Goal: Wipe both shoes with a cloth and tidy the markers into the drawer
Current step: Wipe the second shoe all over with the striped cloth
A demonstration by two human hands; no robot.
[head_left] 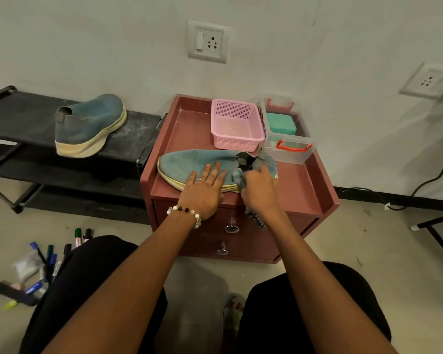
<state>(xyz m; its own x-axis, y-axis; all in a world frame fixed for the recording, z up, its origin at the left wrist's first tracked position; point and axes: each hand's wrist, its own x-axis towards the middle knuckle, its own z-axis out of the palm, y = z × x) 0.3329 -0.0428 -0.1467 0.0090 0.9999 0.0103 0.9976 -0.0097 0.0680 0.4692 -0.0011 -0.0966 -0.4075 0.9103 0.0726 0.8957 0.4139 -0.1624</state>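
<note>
Shoe point(189, 162) under flat left hand point(203, 192), cloth point(238, 176) in right hand point(260, 190).

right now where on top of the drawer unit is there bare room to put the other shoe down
Bare patches: the back left of the drawer unit's top, beside the pink basket, and the front right corner, below the clear box. The front middle is crowded by the shoe and both hands.

There were 2 blue knit slip-on shoes with cream soles, 1 lying on the maroon drawer cabinet point(315, 180) point(189, 162) and 1 standing on the black fabric shoe rack point(16, 116) point(90, 123). The cabinet front carried 2 round metal knobs point(231, 227) point(222, 249), and its top held 1 pink perforated plastic basket point(237, 125) and 1 clear plastic box with red clips point(288, 139). 2 white wall sockets point(208, 41) point(429, 81) were mounted on the wall, and roughly 8 coloured marker pens point(52, 261) lay scattered on the floor, their exact count unclear.
</note>
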